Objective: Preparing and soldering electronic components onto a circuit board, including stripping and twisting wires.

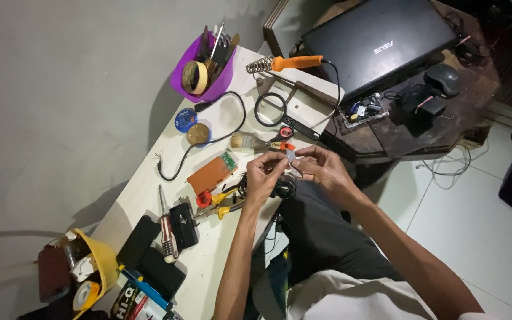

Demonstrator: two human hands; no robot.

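Note:
My left hand (263, 173) and my right hand (320, 168) meet over the front edge of a white table (149, 189). Between their fingertips they pinch a small grey disc-shaped part (290, 155). Just behind the hands lie a small brush (245, 141) and an orange-handled tool (287, 146). Under my left hand sit yellow-handled pliers (227, 201) and a coil of black cable (284, 189). An orange circuit board (210, 175) with a small green board on it lies to the left.
A purple tub (204, 71) of tools and tape stands at the far end, next to an orange soldering iron (285, 63) on its coil stand. A closed black laptop (380, 42) rests on a dark side table. Black devices and a yellow bowl (103, 261) crowd the near end.

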